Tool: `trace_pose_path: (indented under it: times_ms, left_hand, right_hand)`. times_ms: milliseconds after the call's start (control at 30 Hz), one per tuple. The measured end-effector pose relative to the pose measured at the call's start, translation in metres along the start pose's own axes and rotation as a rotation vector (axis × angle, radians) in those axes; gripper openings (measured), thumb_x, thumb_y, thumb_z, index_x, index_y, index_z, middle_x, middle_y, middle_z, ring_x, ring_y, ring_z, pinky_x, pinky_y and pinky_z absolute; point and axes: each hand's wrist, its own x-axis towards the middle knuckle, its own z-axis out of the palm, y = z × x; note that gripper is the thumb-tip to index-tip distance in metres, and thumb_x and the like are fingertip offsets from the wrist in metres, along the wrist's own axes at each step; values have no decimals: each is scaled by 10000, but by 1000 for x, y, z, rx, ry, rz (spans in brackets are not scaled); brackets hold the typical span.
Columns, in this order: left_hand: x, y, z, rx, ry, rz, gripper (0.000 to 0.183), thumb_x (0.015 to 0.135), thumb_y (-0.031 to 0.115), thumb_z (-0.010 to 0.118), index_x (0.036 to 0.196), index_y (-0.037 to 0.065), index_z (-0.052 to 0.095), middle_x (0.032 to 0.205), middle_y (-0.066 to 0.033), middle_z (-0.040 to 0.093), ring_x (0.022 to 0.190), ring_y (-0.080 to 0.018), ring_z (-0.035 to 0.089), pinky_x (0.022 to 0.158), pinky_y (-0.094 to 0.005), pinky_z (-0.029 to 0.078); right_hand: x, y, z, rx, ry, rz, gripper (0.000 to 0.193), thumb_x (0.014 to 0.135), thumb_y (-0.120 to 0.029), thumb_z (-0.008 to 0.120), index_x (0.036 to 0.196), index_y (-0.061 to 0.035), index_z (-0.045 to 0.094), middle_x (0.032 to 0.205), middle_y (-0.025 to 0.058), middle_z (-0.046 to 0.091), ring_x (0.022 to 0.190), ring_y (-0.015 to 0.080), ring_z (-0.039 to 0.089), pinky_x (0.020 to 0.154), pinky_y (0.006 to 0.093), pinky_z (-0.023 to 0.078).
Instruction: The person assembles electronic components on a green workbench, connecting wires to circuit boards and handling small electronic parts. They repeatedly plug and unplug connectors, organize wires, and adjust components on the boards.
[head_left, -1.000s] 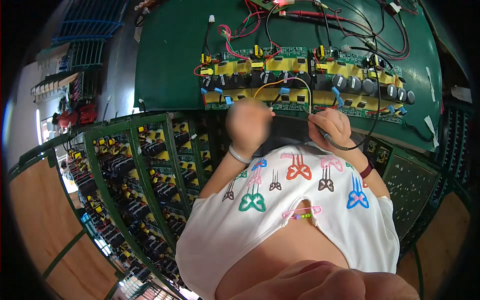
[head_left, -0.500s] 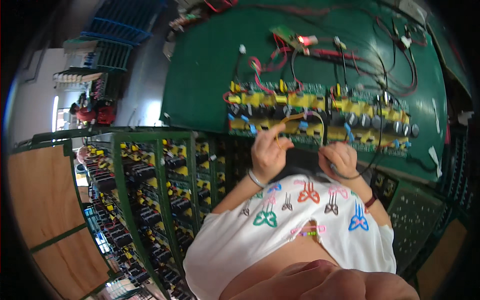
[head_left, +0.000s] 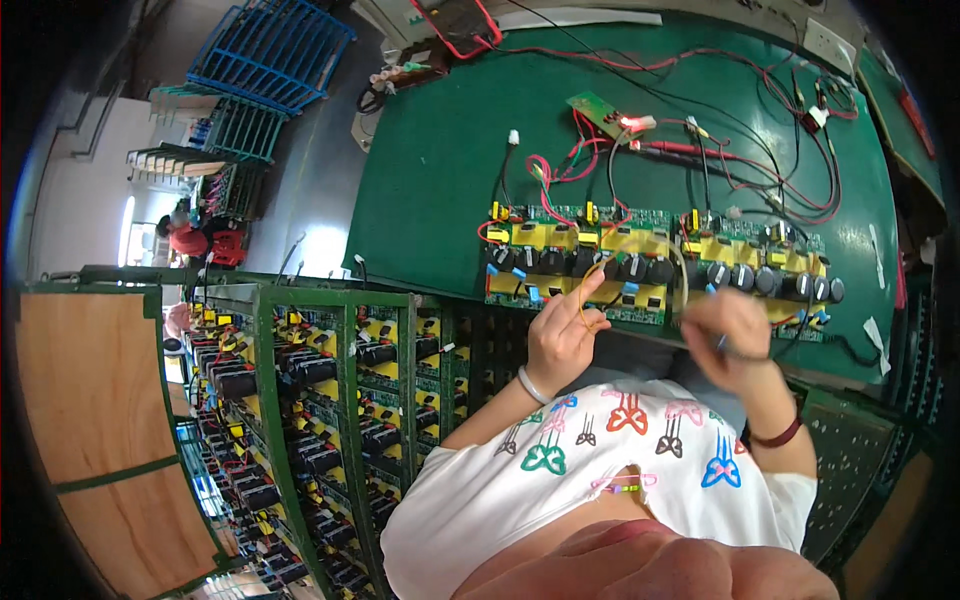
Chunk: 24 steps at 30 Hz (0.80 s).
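Observation:
Two long green circuit boards, the left board and the right board, lie side by side along the near edge of the bench. They carry yellow transformers, black capacitors and blue parts. Over the left board's near edge, my left hand has a thin yellow wire looped through its closed fingers. A pale stretch of wire arches across the left board towards my right hand. That hand is curled and blurred near the right board's front edge. A dark grey strip shows along its palm; what its fingers hold is unclear.
Behind the boards are a small green board with a red light, a red probe and tangled leads. A red-framed meter sits far back. At left stands a green rack full of boards. A distant person wears red.
My right hand has lifted and moved right, away from the left board's edge. My left hand keeps the yellow wire. The view has shifted, with more of the bench's far side showing.

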Motion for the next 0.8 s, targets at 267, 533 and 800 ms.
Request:
trace_pose_path:
  times_ms: [267, 533, 800]
  left_hand:
    - [4, 2, 0, -7, -26, -12, 186, 676, -81, 782, 784, -33, 639, 1273, -237, 638, 887, -303, 721, 695, -342, 577]
    - [0, -4, 2, -14, -17, 9, 165, 687, -72, 796, 789, -32, 673, 1270, -247, 638, 833, -262, 723, 670, -306, 568]
    - [-1, -6, 2, -18, -32, -12, 153, 691, -47, 806, 782, -14, 688, 1264, -244, 642, 808, -259, 719, 652, -311, 565]
  right_hand:
    - [76, 49, -5, 124, -56, 298, 117, 914, -65, 668, 998, -7, 613, 889, 71, 641, 757, 174, 618, 651, 291, 485]
    - [69, 86, 28, 231, -50, 592, 193, 930, -83, 665, 1067, 3, 561, 766, 57, 631, 688, 111, 587, 652, 286, 483]
    - [66, 88, 29, 182, -106, 551, 176, 897, -41, 660, 1018, 7, 542, 749, 122, 627, 654, 214, 603, 641, 330, 489]
